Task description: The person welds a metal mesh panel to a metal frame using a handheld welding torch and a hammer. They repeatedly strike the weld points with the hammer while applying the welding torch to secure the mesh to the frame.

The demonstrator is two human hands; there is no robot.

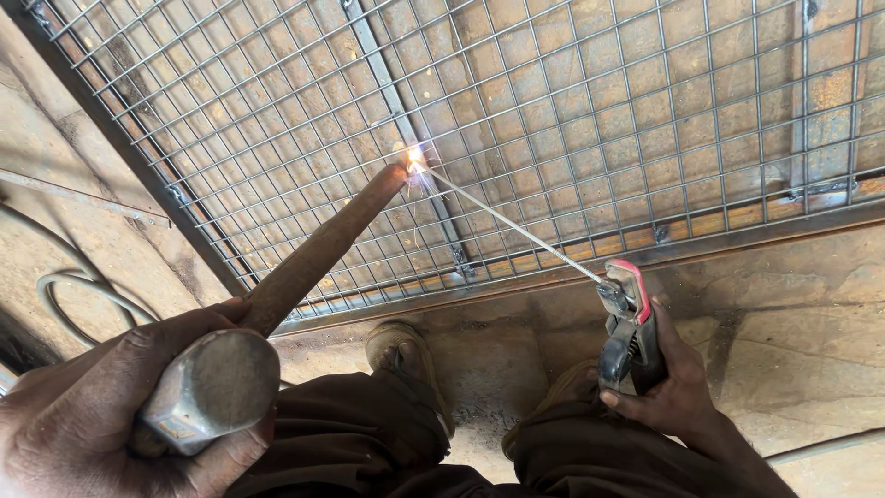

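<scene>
Left hand (111, 397) grips hammer (267, 323), handle tip on wire mesh (599, 111); right hand (673, 387) holds electrode holder (631, 327), rod sparking.

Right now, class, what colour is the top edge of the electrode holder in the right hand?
Pinkish red, on the electrode holder, in the head view.

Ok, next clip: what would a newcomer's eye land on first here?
The bright welding spark at centre, where the thin electrode rod meets the wire mesh panel. The right hand at lower right grips the red-topped electrode holder. At lower left the left hand holds a hammer by its head, its rusty handle pointing to the spark.
</scene>
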